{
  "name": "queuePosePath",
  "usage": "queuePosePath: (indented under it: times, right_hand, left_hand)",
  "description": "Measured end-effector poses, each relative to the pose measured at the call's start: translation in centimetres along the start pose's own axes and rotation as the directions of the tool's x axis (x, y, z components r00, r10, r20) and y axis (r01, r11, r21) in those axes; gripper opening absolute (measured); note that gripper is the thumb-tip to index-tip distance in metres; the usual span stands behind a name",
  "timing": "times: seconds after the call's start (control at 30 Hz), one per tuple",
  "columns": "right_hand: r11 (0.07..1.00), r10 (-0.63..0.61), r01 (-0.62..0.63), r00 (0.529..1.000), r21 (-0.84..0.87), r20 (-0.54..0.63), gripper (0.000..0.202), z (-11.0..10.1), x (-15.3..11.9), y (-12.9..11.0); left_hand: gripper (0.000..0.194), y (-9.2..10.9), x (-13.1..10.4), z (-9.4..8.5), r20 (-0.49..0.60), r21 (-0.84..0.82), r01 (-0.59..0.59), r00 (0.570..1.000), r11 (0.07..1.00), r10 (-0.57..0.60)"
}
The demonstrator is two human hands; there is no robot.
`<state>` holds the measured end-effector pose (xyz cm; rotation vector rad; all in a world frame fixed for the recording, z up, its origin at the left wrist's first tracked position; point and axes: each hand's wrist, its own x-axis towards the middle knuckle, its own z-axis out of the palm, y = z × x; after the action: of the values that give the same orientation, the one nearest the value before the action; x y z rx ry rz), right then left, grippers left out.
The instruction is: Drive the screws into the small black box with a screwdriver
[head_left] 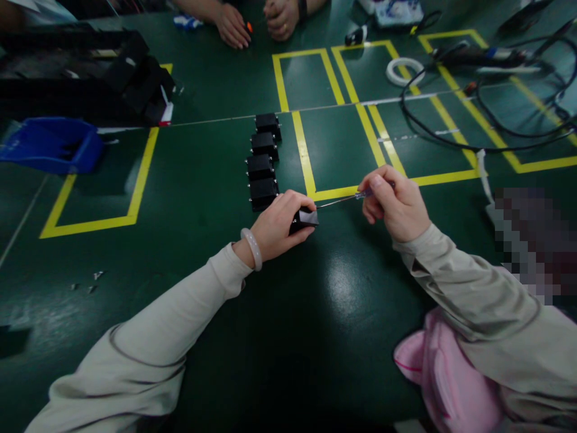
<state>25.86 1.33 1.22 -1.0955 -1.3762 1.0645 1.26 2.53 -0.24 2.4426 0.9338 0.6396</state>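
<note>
Between the thumb and fingers of my left hand (279,225) is a small black box (305,219), held close to the green table. My right hand (394,201) grips the handle of a thin screwdriver (338,202), whose shaft points left. Its tip meets the right side of the box, though the exact contact point is too small to make out. Just beyond my left hand stands a row of several similar black boxes (262,163) with small screws sticking out at their sides. My fingers partly cover the held box.
Yellow tape (342,193) marks rectangles on the table. Loose screws (92,282) lie at left, near a blue bin (54,144) and a large black tray (72,90). Cables (473,141) and a white tape roll (404,71) are at right. Another person's hands (256,24) rest opposite.
</note>
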Motion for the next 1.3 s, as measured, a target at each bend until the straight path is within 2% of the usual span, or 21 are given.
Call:
queuePosePath:
  times: [0.6,0.83,1.0,1.3]
  right_hand:
    - [1.000,-0.018,0.018,1.000,-0.007,-0.007,0.029,-0.07,-0.13,0.11]
    - [0.999,-0.018,0.019,1.000,0.033,-0.011,0.034,0.08,-0.03,0.06]
    - [1.000,-0.014,0.014,1.000,-0.010,-0.007,0.030,-0.02,-0.02,0.01]
    - [1.000,-0.021,0.021,1.000,-0.005,-0.001,0.033,0.01,0.00,0.05]
  left_hand:
    - [0.027,-0.05,0.01,0.01,0.001,-0.003,-0.002,1.000,1.000,0.002]
    - [0.027,-0.06,0.00,0.08,-0.014,0.010,-0.029,0.999,1.000,0.030]
    - [0.027,-0.10,-0.03,0.08,-0.018,0.008,-0.033,0.999,0.999,0.033]
    - [0.026,-0.06,-0.01,0.09,-0.009,-0.001,-0.013,1.000,1.000,0.013]
